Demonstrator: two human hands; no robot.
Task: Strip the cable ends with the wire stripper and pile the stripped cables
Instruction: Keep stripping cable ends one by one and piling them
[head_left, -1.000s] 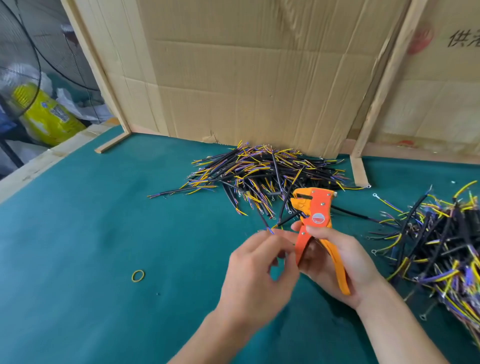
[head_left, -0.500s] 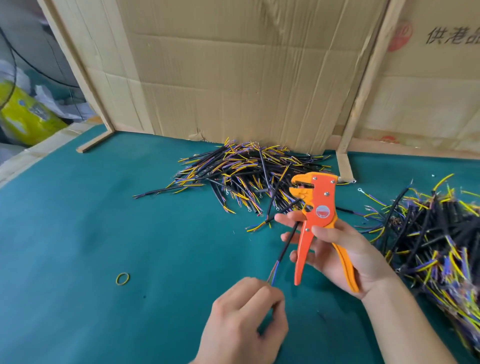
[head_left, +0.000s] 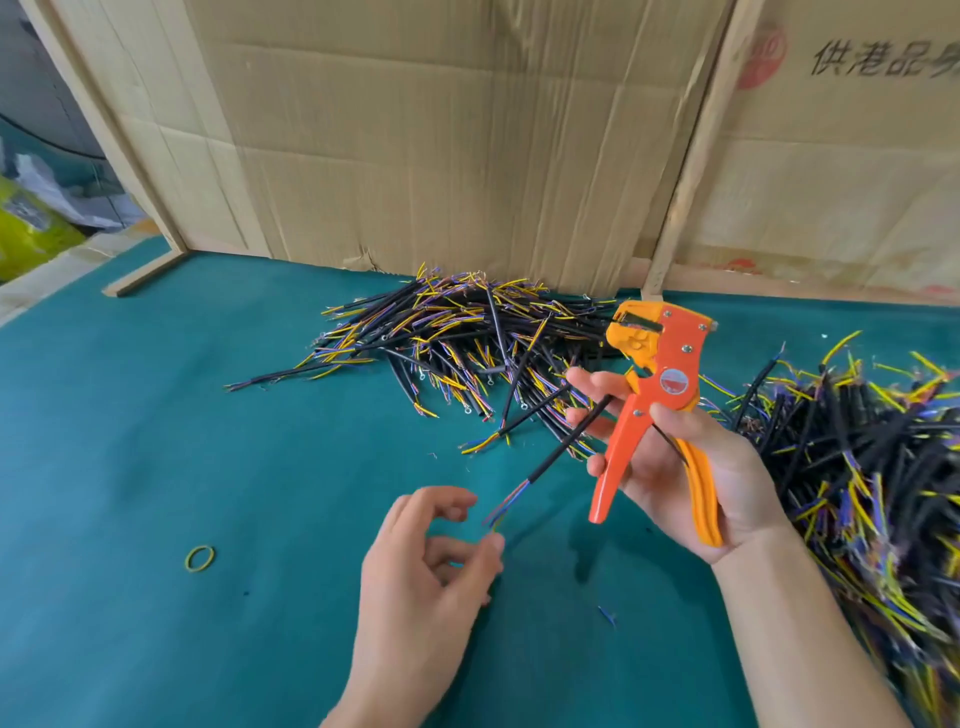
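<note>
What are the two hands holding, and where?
Right hand grips the orange wire stripper by its handles, pinning a black cable. Left hand holds nothing.

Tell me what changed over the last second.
The left hand let go of the cable and opened just below its coloured wire ends. The right hand now holds that cable alone. Unchanged: its grip on the wire stripper, both cable piles, and the rubber band.

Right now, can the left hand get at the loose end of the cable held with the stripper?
Probably yes: the left hand is open beside the cable's coloured wire ends, with only bare green mat between them.
</note>
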